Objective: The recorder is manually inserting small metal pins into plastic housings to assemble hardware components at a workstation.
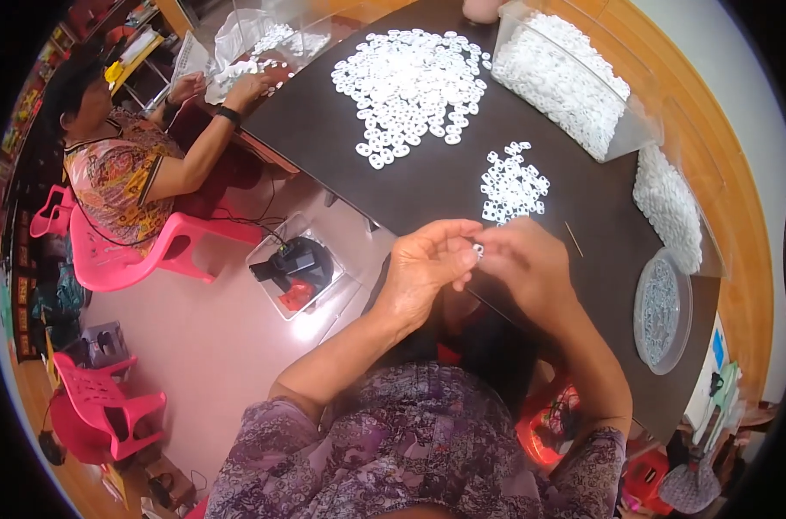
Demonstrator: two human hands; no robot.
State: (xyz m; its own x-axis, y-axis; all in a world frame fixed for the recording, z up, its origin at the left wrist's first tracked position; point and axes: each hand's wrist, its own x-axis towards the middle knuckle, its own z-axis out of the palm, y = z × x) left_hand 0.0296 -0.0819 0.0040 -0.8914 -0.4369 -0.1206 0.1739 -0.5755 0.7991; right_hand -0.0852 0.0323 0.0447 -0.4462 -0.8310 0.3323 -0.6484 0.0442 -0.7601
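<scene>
Both my hands meet over the near edge of a dark table (445, 195). Between thumb and finger of my left hand (423, 268) sits a small white plastic piece (478, 251) with a dark spot. My right hand (522, 259) is curled against it, its fingers partly blurred, and whatever it pinches is hidden. Just beyond my hands lies a small pile of white pieces (514, 183). A larger heap of white oval pieces with holes (414, 86) spreads farther back on the table. A thin gold-coloured stick (574, 239) rests to the right of my right hand.
Clear bins of white pieces (561, 82) stand at the far right, with another white heap (668, 208) nearby. A round tub (663, 311) holds small greyish parts. At left, a person (125, 164) on a pink chair (142, 251) handles white pieces. A floor bin (296, 266) holds black items.
</scene>
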